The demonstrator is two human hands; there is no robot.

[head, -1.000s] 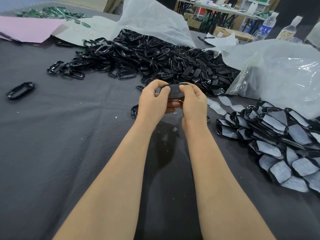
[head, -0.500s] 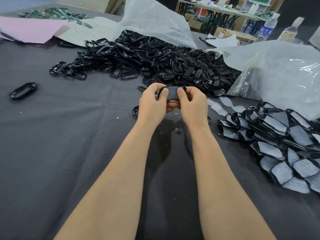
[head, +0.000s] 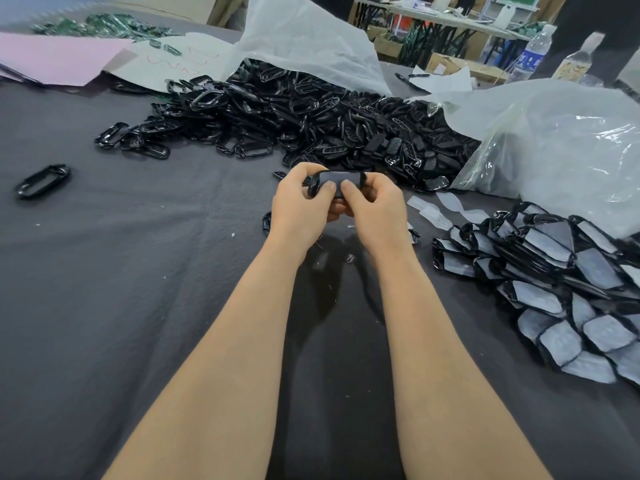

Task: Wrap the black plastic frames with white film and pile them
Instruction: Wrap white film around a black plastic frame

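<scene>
Dark grey cloth (head: 138, 289), matt and softly wrinkled, covers the whole work table. At the far side a big heap of bare frames (head: 311, 123) spreads out: glossy black plastic, long oval rings with an open middle, all tangled. Behind the heap rises a thin milky-white bag (head: 304, 43), and to its right a crinkled clear bag (head: 554, 143) shines with reflections. On the right of the cloth lies the pile of wrapped frames (head: 554, 271), each one with a dull whitish-grey film face inside a black rim, overlapping like scales. Just beyond this pile, near the right hand (head: 377, 209), a few loose film pieces (head: 450, 209) lie flat, pale and half transparent. One single frame (head: 43, 180) lies alone far to the left, well apart from the heap. A pink sheet (head: 52, 57) and a white paper (head: 173, 60) with red marks lie at the far left edge, and two bottles (head: 530, 53) stand far right at the back.

Both forearms reach forward, bare, almost parallel. The left hand (head: 298, 209) and the right hand are together above the cloth, just before the heap, and both grip the same black frame (head: 341, 178). It is held level between them, long side across. Both thumbs press on its near face, side by side, and the other fingers curl under and behind it. Its face looks dark grey and smooth; whether film covers it I cannot tell.
</scene>
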